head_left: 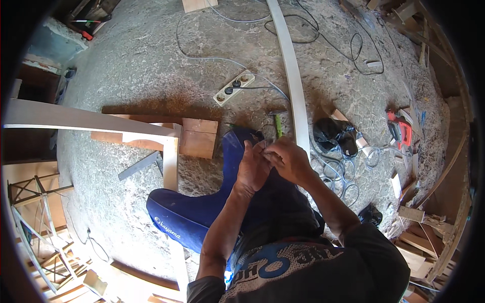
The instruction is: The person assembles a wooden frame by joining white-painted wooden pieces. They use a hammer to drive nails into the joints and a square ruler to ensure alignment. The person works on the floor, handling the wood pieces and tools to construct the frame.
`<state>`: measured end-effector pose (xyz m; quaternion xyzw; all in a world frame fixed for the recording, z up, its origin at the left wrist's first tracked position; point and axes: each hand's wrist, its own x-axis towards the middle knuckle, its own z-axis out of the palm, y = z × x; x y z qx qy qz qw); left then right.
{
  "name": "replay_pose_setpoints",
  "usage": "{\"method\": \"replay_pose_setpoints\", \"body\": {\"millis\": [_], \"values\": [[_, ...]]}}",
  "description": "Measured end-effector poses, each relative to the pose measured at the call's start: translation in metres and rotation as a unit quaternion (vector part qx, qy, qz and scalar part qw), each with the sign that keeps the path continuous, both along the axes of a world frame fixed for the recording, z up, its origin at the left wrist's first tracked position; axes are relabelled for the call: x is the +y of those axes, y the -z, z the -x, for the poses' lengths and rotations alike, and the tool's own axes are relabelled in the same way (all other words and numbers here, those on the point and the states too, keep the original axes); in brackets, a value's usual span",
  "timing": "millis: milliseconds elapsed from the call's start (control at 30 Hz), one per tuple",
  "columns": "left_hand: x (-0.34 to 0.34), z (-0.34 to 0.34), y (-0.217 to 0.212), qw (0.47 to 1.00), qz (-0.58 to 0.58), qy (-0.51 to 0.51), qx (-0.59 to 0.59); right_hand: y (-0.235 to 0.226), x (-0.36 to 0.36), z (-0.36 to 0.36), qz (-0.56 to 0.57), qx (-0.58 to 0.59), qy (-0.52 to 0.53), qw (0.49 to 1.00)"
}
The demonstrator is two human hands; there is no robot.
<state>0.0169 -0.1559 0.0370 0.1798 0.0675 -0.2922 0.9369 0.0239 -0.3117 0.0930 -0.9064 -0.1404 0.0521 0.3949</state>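
Observation:
My left hand (251, 166) and my right hand (289, 160) meet in front of me, above my blue-trousered knee (233, 146). Their fingertips pinch a small thin thing (263, 148) between them; it is too small to tell what it is. A green-handled tool (278, 125) lies on the floor just beyond my hands, next to a long white curved strip (294, 81).
A white wooden frame (101, 123) stands at the left over brown boards (199, 137). A power strip (234, 87) with cables lies ahead. A black bag (334, 134), a red power tool (399, 129) and wood offcuts (419, 237) sit to the right on the dusty floor.

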Motion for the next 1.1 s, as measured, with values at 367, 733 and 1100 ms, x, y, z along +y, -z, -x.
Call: {"method": "replay_pose_setpoints", "body": {"millis": [367, 733, 1100], "values": [[0.004, 0.008, 0.020, 0.975, -0.094, -0.159, 0.122, 0.036, 0.035, 0.008, 0.028, -0.070, 0.023, 0.997], [0.021, 0.005, 0.035, 0.953, -0.057, -0.237, 0.180, 0.045, 0.054, -0.008, 0.010, -0.141, -0.025, 0.990], [0.072, 0.003, 0.023, 0.787, -0.575, -0.146, -0.172, 0.062, 0.079, -0.037, -0.185, 0.046, 0.028, 0.981]]}}
